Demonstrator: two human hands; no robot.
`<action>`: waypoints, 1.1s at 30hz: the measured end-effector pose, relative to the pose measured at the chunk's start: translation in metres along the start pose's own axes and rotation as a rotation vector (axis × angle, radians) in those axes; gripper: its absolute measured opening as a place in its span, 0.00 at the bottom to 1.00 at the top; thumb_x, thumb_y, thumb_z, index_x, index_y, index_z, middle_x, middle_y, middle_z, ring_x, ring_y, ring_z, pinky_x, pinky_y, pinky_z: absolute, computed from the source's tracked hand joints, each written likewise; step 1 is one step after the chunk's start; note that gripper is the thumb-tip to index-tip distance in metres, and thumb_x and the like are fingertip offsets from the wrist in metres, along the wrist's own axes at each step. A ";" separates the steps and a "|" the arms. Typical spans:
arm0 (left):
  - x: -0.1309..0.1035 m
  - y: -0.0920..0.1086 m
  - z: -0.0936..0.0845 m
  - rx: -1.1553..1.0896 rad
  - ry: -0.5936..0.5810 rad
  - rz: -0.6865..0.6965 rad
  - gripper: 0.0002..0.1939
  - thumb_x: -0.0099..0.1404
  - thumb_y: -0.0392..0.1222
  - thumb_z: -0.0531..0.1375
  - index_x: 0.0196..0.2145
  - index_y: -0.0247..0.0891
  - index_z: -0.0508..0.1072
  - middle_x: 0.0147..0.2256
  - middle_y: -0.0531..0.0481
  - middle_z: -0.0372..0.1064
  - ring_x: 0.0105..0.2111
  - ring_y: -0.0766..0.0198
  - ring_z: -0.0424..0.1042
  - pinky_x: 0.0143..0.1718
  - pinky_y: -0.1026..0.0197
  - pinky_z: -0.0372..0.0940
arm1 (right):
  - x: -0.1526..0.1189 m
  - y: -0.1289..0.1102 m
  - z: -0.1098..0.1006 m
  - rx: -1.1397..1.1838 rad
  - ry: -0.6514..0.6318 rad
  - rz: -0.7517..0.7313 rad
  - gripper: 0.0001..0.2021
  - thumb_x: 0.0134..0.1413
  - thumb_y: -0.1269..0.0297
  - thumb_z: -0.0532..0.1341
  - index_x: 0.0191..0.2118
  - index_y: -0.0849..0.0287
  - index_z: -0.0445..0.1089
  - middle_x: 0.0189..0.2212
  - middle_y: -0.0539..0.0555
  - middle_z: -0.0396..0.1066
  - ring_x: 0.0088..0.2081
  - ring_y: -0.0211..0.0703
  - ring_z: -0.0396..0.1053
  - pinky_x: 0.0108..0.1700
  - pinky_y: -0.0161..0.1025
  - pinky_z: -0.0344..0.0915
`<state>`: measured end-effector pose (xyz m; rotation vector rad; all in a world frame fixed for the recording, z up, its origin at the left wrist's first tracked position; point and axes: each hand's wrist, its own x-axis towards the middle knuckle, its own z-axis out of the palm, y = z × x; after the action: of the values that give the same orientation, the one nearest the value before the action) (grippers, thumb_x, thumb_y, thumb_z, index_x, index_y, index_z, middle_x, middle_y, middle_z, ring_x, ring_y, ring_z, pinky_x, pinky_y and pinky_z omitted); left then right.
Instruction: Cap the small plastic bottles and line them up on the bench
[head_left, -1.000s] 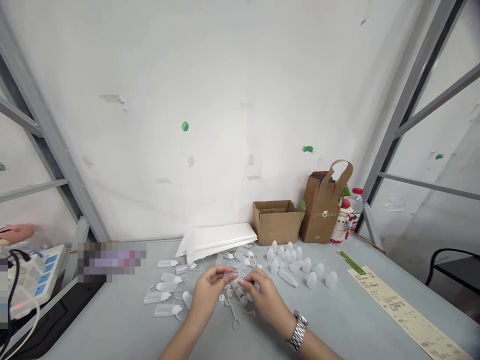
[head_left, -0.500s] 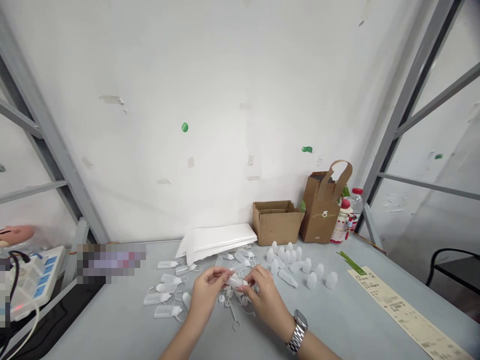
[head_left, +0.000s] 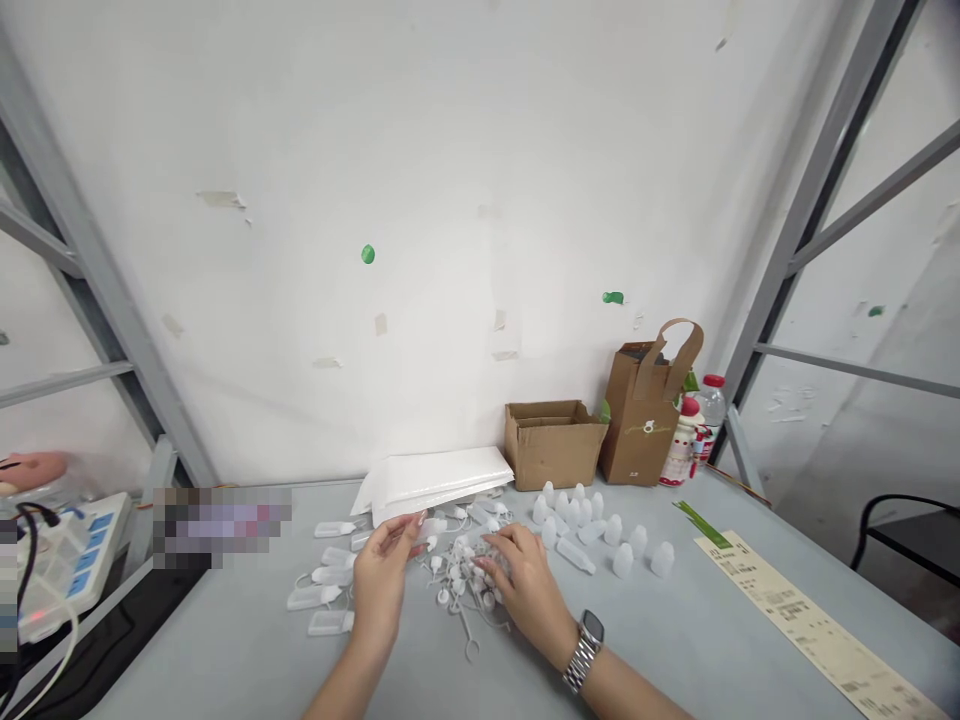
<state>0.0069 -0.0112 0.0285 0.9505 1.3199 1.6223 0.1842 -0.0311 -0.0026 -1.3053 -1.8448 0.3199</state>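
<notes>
My left hand [head_left: 384,568] is curled with thumb and fingers round a small translucent squeeze bottle, mostly hidden by the fingers; a white cap [head_left: 431,543] shows at the fingertips. Over the right side of a pile of white caps with ring straps [head_left: 457,575] hovers my right hand [head_left: 525,580], its fingers apart, with a steel-band watch [head_left: 583,652] on the wrist. Several capped squeeze bottles [head_left: 330,623] lie left of my left hand. Uncapped bottles [head_left: 575,557] lie or stand upright to the right.
White padded mailers [head_left: 442,475] lie at the back near an open cardboard box [head_left: 559,455]. Beside it stand a brown paper bag [head_left: 641,430] and bottles with red caps [head_left: 682,445]. A long printed paper strip [head_left: 810,630] lies at right, a power strip [head_left: 94,545] at left.
My hands have moved apart from the bottle they both held. The left went left with it; the right stayed over the caps, its fingers now spread.
</notes>
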 end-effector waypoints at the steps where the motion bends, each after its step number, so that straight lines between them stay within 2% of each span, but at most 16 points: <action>1: -0.001 0.000 0.001 0.002 -0.036 0.001 0.18 0.42 0.52 0.65 0.27 0.35 0.73 0.32 0.46 0.75 0.36 0.55 0.72 0.31 0.59 0.70 | 0.000 -0.001 -0.002 0.036 0.017 0.009 0.13 0.56 0.59 0.53 0.45 0.54 0.67 0.39 0.57 0.65 0.43 0.48 0.61 0.47 0.47 0.57; 3: -0.004 -0.001 0.004 0.010 -0.136 -0.010 0.18 0.42 0.52 0.65 0.26 0.35 0.73 0.30 0.46 0.75 0.34 0.56 0.73 0.30 0.60 0.70 | 0.000 -0.005 -0.007 0.122 0.017 0.029 0.15 0.58 0.59 0.50 0.48 0.52 0.65 0.41 0.56 0.65 0.44 0.46 0.61 0.48 0.45 0.56; 5: -0.008 -0.003 0.008 0.017 -0.238 -0.027 0.16 0.42 0.51 0.65 0.25 0.36 0.73 0.28 0.47 0.75 0.32 0.57 0.73 0.29 0.61 0.69 | 0.001 -0.009 -0.011 0.192 -0.021 0.053 0.14 0.58 0.58 0.50 0.47 0.52 0.65 0.38 0.54 0.68 0.42 0.44 0.63 0.47 0.42 0.57; 8: -0.014 -0.004 0.012 0.022 -0.333 -0.045 0.15 0.41 0.49 0.66 0.24 0.36 0.74 0.27 0.48 0.75 0.30 0.59 0.73 0.28 0.62 0.68 | 0.002 -0.014 -0.011 0.224 -0.108 0.090 0.12 0.55 0.56 0.54 0.33 0.56 0.71 0.27 0.50 0.70 0.34 0.42 0.65 0.43 0.39 0.57; 11: -0.015 -0.003 0.013 0.028 -0.341 -0.049 0.15 0.40 0.49 0.66 0.23 0.36 0.74 0.26 0.48 0.75 0.29 0.60 0.73 0.27 0.63 0.68 | 0.002 -0.016 -0.009 0.200 -0.142 0.115 0.17 0.55 0.56 0.54 0.20 0.59 0.67 0.19 0.48 0.67 0.29 0.40 0.63 0.40 0.38 0.56; 14: -0.012 -0.001 0.013 0.029 -0.285 -0.067 0.16 0.38 0.50 0.67 0.22 0.35 0.74 0.25 0.48 0.75 0.28 0.59 0.73 0.27 0.62 0.68 | 0.003 -0.017 -0.010 0.188 -0.116 0.106 0.19 0.56 0.56 0.52 0.19 0.59 0.65 0.17 0.49 0.66 0.28 0.40 0.62 0.38 0.37 0.55; 18: -0.002 -0.001 0.007 0.033 -0.212 -0.069 0.18 0.38 0.51 0.66 0.23 0.35 0.74 0.26 0.48 0.75 0.29 0.59 0.74 0.30 0.60 0.70 | 0.006 -0.010 -0.018 0.191 -0.002 0.144 0.21 0.56 0.50 0.49 0.20 0.58 0.64 0.19 0.50 0.65 0.27 0.41 0.62 0.34 0.36 0.56; 20: 0.007 -0.001 -0.001 0.030 -0.121 -0.032 0.17 0.40 0.51 0.66 0.25 0.35 0.74 0.28 0.48 0.76 0.30 0.59 0.74 0.33 0.59 0.70 | 0.010 -0.001 -0.025 0.197 0.108 0.228 0.22 0.56 0.48 0.47 0.21 0.57 0.63 0.17 0.49 0.63 0.24 0.40 0.60 0.30 0.36 0.56; 22: 0.016 -0.002 -0.010 -0.013 0.024 0.002 0.16 0.41 0.49 0.66 0.26 0.36 0.73 0.30 0.47 0.76 0.31 0.59 0.74 0.36 0.57 0.70 | 0.014 0.007 -0.031 0.206 0.206 0.297 0.22 0.55 0.46 0.46 0.22 0.57 0.63 0.17 0.49 0.61 0.22 0.40 0.59 0.28 0.36 0.56; 24: 0.021 -0.003 -0.014 -0.047 0.090 0.016 0.16 0.43 0.48 0.65 0.29 0.36 0.73 0.33 0.47 0.75 0.32 0.59 0.74 0.39 0.56 0.68 | 0.017 0.012 -0.031 0.210 0.221 0.284 0.21 0.55 0.47 0.48 0.23 0.57 0.66 0.18 0.50 0.63 0.24 0.41 0.62 0.29 0.37 0.58; 26: 0.019 -0.005 -0.012 -0.044 0.054 0.021 0.16 0.44 0.49 0.65 0.29 0.36 0.73 0.33 0.47 0.75 0.35 0.58 0.74 0.41 0.56 0.68 | 0.016 0.011 -0.023 0.219 0.151 0.222 0.19 0.55 0.51 0.50 0.26 0.58 0.70 0.23 0.52 0.67 0.28 0.43 0.65 0.33 0.38 0.61; 28: 0.013 -0.006 -0.006 -0.006 -0.065 0.013 0.17 0.43 0.50 0.65 0.29 0.36 0.73 0.32 0.46 0.76 0.36 0.56 0.73 0.40 0.56 0.67 | 0.012 0.006 -0.010 0.224 0.050 0.156 0.15 0.56 0.56 0.51 0.33 0.58 0.72 0.28 0.54 0.69 0.33 0.45 0.66 0.38 0.40 0.62; 30: 0.005 -0.007 0.001 0.033 -0.163 0.011 0.19 0.42 0.51 0.66 0.28 0.36 0.74 0.33 0.46 0.76 0.38 0.55 0.73 0.41 0.56 0.67 | 0.007 0.000 0.002 0.216 -0.040 0.083 0.13 0.56 0.63 0.53 0.42 0.56 0.71 0.34 0.56 0.70 0.39 0.46 0.65 0.43 0.41 0.62; 33: -0.001 -0.006 0.005 0.060 -0.222 0.009 0.19 0.41 0.52 0.66 0.29 0.36 0.74 0.34 0.45 0.76 0.39 0.54 0.72 0.42 0.57 0.66 | 0.001 -0.007 0.007 0.191 -0.124 -0.007 0.18 0.52 0.66 0.57 0.51 0.52 0.64 0.42 0.56 0.67 0.45 0.47 0.62 0.49 0.44 0.59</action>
<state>0.0129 -0.0093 0.0237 1.1390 1.2179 1.4436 0.1744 -0.0316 -0.0026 -1.1697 -1.8704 0.5700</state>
